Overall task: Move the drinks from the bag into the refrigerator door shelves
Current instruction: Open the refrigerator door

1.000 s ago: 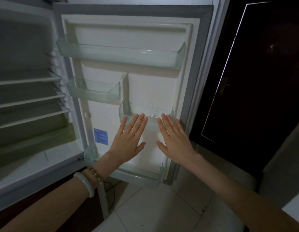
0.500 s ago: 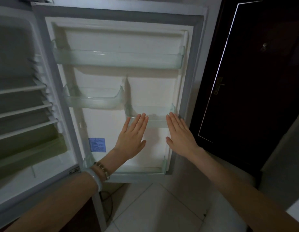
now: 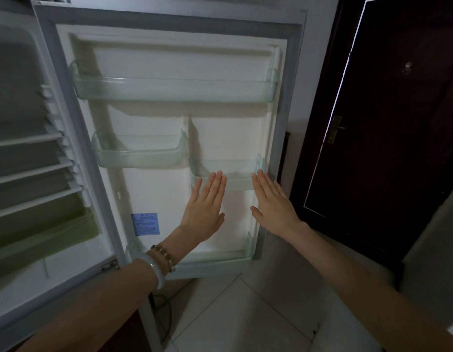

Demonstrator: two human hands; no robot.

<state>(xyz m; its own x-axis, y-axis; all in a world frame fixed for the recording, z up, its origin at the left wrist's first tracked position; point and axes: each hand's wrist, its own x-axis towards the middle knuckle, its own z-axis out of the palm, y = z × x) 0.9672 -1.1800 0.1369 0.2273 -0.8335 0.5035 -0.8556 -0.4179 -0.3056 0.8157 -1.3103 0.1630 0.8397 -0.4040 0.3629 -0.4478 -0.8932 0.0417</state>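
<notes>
Hardly anything has changed: at lower centre my left hand (image 3: 205, 212) and right hand (image 3: 273, 207) stay flat, fingers straight, holding nothing, as half a second ago. Their fingertips (image 3: 219, 175) lie over the small right door shelf (image 3: 233, 168), though I cannot tell if they touch it. Beyond, the left shelf (image 3: 139, 156) and wide top shelf (image 3: 174, 90) hold no drinks yet. Neither bag nor drinks are in view, so I judge loading has not begun.
</notes>
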